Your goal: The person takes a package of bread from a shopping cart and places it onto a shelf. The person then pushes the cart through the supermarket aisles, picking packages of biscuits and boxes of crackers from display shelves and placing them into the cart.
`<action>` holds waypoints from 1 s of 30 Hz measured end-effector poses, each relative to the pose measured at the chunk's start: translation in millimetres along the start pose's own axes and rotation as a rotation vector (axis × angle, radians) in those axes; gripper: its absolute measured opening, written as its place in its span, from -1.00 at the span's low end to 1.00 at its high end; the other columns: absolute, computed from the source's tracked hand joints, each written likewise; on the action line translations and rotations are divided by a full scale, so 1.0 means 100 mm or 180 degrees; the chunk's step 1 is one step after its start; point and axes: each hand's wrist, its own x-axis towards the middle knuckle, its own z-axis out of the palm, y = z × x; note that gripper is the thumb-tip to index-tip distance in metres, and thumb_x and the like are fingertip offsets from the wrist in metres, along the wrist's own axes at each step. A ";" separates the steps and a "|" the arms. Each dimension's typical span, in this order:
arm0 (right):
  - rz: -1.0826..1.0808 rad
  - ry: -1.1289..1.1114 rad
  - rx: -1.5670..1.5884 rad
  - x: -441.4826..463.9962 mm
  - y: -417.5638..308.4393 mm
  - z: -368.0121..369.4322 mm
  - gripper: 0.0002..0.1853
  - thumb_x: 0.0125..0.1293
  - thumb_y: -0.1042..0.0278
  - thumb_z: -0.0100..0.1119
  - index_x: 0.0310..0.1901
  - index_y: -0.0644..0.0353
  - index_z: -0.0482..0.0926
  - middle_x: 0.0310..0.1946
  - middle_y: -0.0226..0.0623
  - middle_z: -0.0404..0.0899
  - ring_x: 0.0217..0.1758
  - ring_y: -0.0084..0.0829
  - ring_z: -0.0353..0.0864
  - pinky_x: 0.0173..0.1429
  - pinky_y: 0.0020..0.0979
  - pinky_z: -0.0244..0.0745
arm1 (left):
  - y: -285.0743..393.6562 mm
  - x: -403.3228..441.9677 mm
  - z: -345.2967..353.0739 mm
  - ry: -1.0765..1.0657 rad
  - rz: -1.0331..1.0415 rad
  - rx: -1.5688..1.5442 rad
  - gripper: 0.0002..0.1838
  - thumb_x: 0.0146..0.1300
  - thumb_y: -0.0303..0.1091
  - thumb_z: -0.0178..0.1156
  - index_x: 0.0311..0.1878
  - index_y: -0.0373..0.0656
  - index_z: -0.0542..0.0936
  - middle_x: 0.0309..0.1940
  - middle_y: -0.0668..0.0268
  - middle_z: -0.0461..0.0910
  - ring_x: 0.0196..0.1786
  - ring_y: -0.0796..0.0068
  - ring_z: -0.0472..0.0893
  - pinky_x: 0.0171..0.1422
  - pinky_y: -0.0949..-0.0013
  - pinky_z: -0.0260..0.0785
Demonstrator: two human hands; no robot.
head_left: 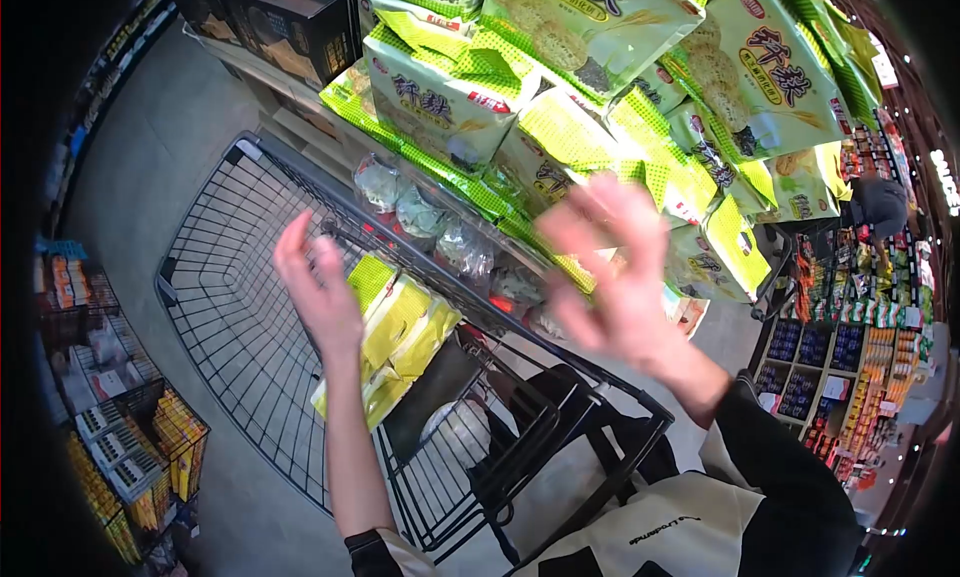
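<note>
We are holding our loose, empty left hand (325, 302) over yellow-green packets (405, 322) inside the cart (225, 357) and our blurred, seemingly empty right hand (625, 287) near stacked bags (440, 102) beside the cart, where a careless knock could be toppling some.

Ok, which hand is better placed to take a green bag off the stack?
Probably the right hand: it shows blurred in front of the stacked green bags, holding nothing visible. The left hand also looks empty, but it is over the cart, farther from the bags.
</note>
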 end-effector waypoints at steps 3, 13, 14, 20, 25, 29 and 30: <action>0.0941 0.0189 -0.0874 -0.16 0.33 -0.22 -0.09 0.30 0.14 0.42 0.60 0.26 0.23 0.59 0.21 0.11 0.69 0.15 0.06 0.66 0.17 -0.01 | 0.53 0.08 0.33 -0.0475 0.0668 0.0030 -0.52 0.51 -0.39 0.16 0.46 -0.19 0.50 0.38 0.05 0.43 0.44 0.11 0.40 0.57 0.11 0.23; 0.1626 -0.0431 -0.1008 -0.45 0.47 -0.02 -0.07 0.10 0.27 0.58 0.55 0.01 0.39 0.63 0.10 0.13 0.74 0.12 0.02 0.73 0.20 -0.24 | 1.13 0.00 0.87 -0.1334 0.1760 0.0185 -0.22 0.33 -0.30 0.40 0.61 0.10 0.37 0.64 -0.05 0.04 0.57 -0.26 0.12 0.62 -0.24 0.12; 0.1605 -0.0500 -0.1036 -0.45 0.44 -0.04 -0.09 0.09 0.28 0.58 0.54 0.00 0.42 0.63 0.10 0.14 0.74 0.11 0.03 0.73 0.19 -0.24 | 1.12 -0.01 0.87 -0.1311 0.1744 0.0151 -0.19 0.31 -0.29 0.42 0.62 0.11 0.35 0.64 -0.06 0.03 0.58 -0.27 0.11 0.62 -0.25 0.11; 0.1408 -0.0775 -0.0975 -0.43 0.37 -0.16 -0.23 0.13 0.33 0.55 0.44 -0.07 0.54 0.53 -0.09 0.35 0.67 -0.09 0.26 0.71 0.28 -0.23 | 0.96 -0.07 0.89 -0.1388 0.1883 -0.0202 -0.05 0.22 -0.35 0.52 0.64 0.13 0.26 0.65 -0.11 0.01 0.60 -0.31 0.12 0.61 -0.26 0.15; 0.1077 -0.0759 -0.0593 -0.30 0.20 -0.46 -0.40 0.15 0.46 0.48 0.30 0.01 0.68 0.37 -0.10 0.54 0.44 -0.10 0.53 0.63 0.09 0.25 | 0.91 -0.08 0.70 -0.1403 0.1951 -0.0653 0.06 0.09 -0.29 0.63 0.64 0.16 0.24 0.65 -0.12 0.00 0.61 -0.31 0.17 0.65 -0.25 0.14; 0.0598 -0.1215 -0.0229 -0.02 -0.14 -0.80 -0.42 0.09 0.55 0.42 0.24 0.11 0.72 0.31 -0.06 0.59 0.36 0.01 0.60 0.52 0.01 0.46 | 0.92 -0.10 0.33 -0.1497 0.1917 -0.1004 0.11 -0.03 -0.18 0.69 0.61 0.20 0.28 0.64 -0.13 0.01 0.63 -0.26 0.18 0.66 -0.16 0.19; 0.0331 -0.1322 -0.0258 0.07 -0.19 -0.85 -0.40 0.04 0.54 0.41 0.22 0.10 0.73 0.28 -0.08 0.60 0.32 -0.02 0.62 0.52 0.06 0.47 | 0.94 -0.10 0.17 -0.1411 0.1981 -0.0915 0.08 -0.05 -0.14 0.70 0.58 0.19 0.33 0.63 -0.12 0.06 0.61 -0.25 0.22 0.65 -0.17 0.22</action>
